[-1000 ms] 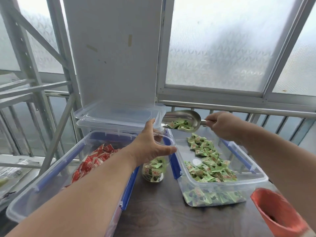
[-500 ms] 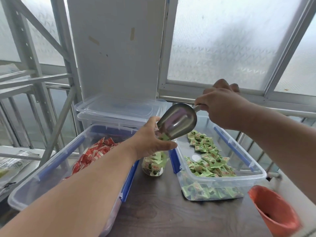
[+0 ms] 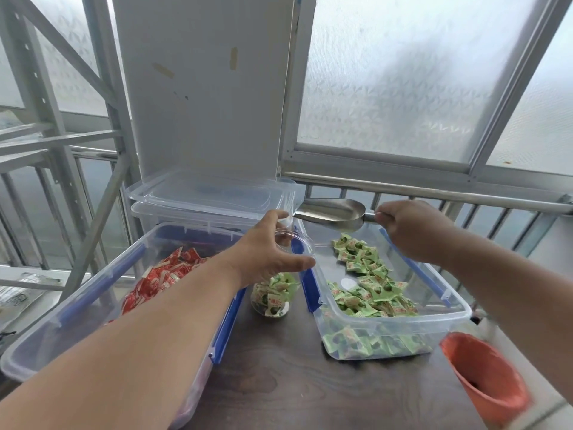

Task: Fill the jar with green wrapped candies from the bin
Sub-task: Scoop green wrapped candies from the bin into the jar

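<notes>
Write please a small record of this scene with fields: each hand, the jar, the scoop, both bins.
left hand: grips the rim of the clear plastic jar
right hand: holds the handle of the metal scoop
jar: upright on the dark table, partly filled with green wrapped candies
scoop: level above the bin, looks empty
clear bin of green candies: right of the jar, open
clear bin of red candies: left of the jar, open

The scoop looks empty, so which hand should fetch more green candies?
Probably the right hand: it grips the scoop above the bin of green candies, while the left hand holds the jar.
</notes>
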